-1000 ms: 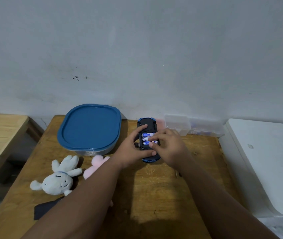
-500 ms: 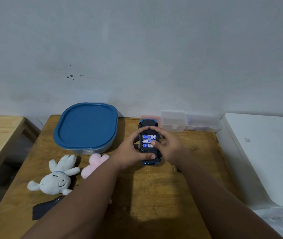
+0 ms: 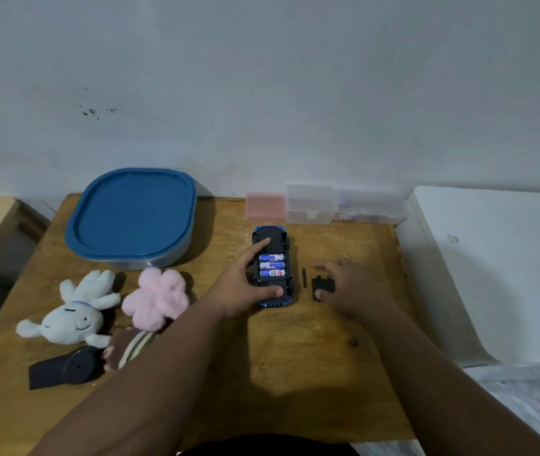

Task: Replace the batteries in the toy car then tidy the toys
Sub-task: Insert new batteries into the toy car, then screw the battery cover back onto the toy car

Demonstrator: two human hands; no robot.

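Observation:
The blue toy car [image 3: 272,301] lies upside down on the wooden table [image 3: 295,363], its battery bay open with three batteries [image 3: 272,265] in it. My left hand [image 3: 239,291] holds the car from the left, forefinger on its far end and thumb on its near end. To the right of the car lie a thin black screwdriver [image 3: 304,284] and the black battery cover [image 3: 324,286], flat on the table. My right hand [image 3: 351,287] hovers over the cover with fingers spread; its thumb tip touches the cover's near edge.
A blue-lidded container [image 3: 134,215] stands at the back left. In front of it lie a white plush [image 3: 71,314], a pink plush [image 3: 157,296], a brown striped toy [image 3: 130,350] and a black object [image 3: 64,368]. Pink [image 3: 265,205] and clear boxes [image 3: 309,204] line the wall. A white surface [image 3: 492,258] borders the table's right.
My right hand has left the batteries and moved right to the battery cover. The left hand stays on the car. The view has dropped a little.

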